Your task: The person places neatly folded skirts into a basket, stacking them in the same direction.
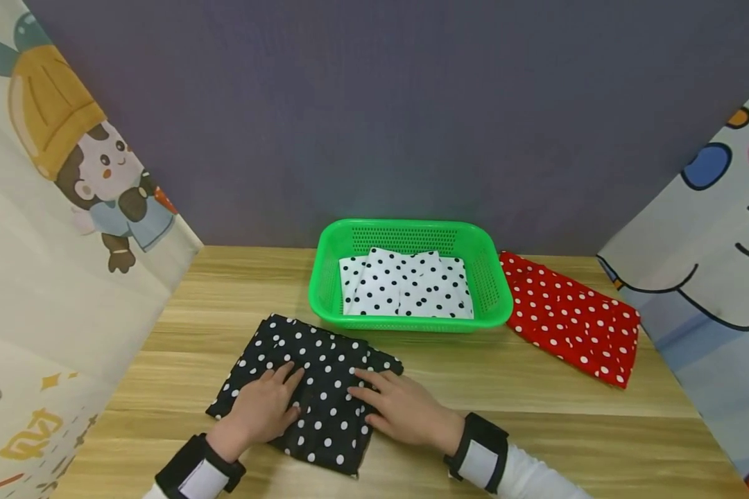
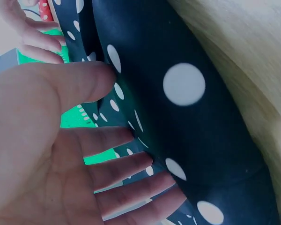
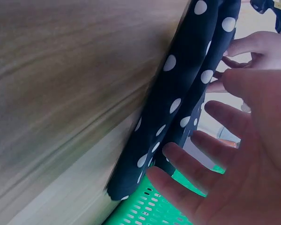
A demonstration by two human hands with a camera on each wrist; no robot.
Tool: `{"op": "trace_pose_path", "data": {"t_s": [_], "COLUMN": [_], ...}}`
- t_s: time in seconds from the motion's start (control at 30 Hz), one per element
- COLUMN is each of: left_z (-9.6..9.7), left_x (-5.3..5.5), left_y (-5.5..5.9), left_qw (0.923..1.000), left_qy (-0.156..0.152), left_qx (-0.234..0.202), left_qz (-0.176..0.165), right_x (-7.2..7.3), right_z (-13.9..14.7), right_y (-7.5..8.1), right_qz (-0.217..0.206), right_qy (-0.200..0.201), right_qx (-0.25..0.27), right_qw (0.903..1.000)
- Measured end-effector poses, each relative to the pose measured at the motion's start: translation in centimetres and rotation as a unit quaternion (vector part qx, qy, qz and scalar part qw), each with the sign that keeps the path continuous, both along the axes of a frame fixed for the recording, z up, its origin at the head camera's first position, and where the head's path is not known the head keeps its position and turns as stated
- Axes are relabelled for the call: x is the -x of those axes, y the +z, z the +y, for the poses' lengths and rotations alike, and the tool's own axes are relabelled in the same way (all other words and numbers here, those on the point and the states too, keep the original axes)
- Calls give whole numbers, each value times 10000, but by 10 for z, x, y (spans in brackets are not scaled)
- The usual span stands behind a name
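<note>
A folded black cloth with white polka dots (image 1: 324, 395) lies on the table in front of the person. On its left part rests the left hand (image 1: 263, 405), palm down with fingers spread. The right hand (image 1: 406, 407) touches the cloth's right side with extended fingers. From the left wrist view, the left hand's thumb and straight fingers (image 2: 126, 197) lie along the dotted fabric. In the right wrist view, the right hand (image 3: 243, 150) has its fingers apart beside the layered folded edge of the black cloth (image 3: 178, 93).
Behind the black cloth stands a green plastic basket (image 1: 412, 322) holding a folded white cloth with black dots (image 1: 406, 284). A folded red cloth with white dots (image 1: 571, 315) lies right of the basket. A dark wall (image 1: 399, 118) rises at the table's back edge.
</note>
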State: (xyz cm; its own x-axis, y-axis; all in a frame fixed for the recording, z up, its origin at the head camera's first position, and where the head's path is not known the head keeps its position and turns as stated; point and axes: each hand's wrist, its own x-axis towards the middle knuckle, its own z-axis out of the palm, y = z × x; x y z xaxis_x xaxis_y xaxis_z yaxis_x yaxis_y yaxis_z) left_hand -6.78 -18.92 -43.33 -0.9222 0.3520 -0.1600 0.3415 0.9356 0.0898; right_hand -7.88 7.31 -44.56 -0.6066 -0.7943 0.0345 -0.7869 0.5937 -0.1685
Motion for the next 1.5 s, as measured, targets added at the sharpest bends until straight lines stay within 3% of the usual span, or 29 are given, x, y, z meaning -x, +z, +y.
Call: {"op": "trace_pose_path", "data": {"t_s": [0.17,0.43,0.67,0.8,0.9,1.13,1.5], "left_z": [4,10,10,6,1,0,20], "left_x": [-2,-3,-2,0,0,-3,-8], "left_y": [3,4,3,4,3,-4,-12], "left_qw": [9997,9988,9992,9979,9973,9968,9930], "left_qy": [-46,-153,-383,-341,-320,-598,-816], "left_qx": [-137,-242,-115,-37,-80,-506,-831], "left_qz": [-187,-391,86,547,659,130,-175], "right_x": [-1,1,0,-1,-1,-3,-11], "right_z": [1,9,21,32,40,58,80], "right_y": [-3,-6,-3,-2,-2,-3,-2], "right_qz": [57,-219,-367,-513,-623,-730,-705], "right_qy": [28,-228,-320,-500,-645,-890,-1370], "right_qx": [-79,-283,-240,-190,-115,89,293], "right_qw": [9999,9991,9985,9972,9959,9933,9876]}}
